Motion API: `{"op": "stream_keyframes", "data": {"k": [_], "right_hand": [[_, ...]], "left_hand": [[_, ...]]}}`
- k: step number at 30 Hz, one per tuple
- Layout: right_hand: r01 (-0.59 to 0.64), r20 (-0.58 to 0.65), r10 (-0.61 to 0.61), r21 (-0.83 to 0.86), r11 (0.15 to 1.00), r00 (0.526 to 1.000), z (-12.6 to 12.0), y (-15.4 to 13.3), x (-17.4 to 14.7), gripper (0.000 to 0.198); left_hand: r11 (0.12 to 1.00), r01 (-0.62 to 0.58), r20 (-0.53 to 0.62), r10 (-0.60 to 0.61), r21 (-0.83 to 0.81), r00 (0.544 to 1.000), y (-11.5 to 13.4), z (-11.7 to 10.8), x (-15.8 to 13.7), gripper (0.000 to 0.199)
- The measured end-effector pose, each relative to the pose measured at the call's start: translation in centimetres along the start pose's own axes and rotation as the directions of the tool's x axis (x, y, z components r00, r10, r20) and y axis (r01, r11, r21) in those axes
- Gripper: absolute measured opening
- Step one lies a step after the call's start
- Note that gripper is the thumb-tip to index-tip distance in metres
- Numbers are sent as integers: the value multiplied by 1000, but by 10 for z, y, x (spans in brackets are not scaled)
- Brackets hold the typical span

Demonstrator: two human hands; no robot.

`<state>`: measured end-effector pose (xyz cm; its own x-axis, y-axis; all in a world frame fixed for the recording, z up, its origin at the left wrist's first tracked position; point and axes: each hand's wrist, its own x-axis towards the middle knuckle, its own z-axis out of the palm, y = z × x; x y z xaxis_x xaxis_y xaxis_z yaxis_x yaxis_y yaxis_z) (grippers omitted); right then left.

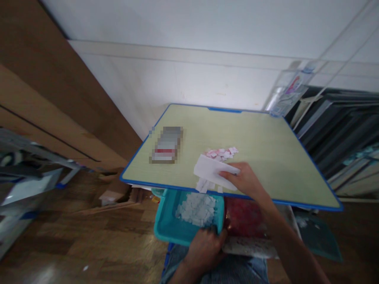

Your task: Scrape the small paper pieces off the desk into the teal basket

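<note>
My right hand (244,177) pinches a white paper sheet (211,167) flat just above the near part of the table. Behind that sheet lies a small heap of pink and white paper pieces (223,153). White paper slips (204,184) sit at the table's near edge, partly under the sheet. Below the edge, my left hand (205,246) is closed at the near rim of a teal basin (171,237); its fingertips are hidden. Many small white paper squares (197,208) fill part of that basin.
A blue-edged, pale green table (254,136) stands against the wall. On it are a blurred-out phone-like object (167,145) at left and a clear plastic bottle (293,92) at the far right corner. A red item (244,217) lies in a white tray beside the basin.
</note>
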<state>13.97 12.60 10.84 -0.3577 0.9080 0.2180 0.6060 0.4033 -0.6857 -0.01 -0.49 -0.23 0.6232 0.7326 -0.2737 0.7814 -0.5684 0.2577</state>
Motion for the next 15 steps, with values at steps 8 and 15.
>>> {"op": "stream_keyframes", "data": {"k": [8,15], "right_hand": [[101,95,-104,39,994,990,25,-22,12,25],[191,97,-210,174,966,973,29,-36,-1,16]], "left_hand": [[1000,1,-80,-1,4,997,0,5,0,62],[1000,3,-50,-3,8,999,0,0,2,61]]}}
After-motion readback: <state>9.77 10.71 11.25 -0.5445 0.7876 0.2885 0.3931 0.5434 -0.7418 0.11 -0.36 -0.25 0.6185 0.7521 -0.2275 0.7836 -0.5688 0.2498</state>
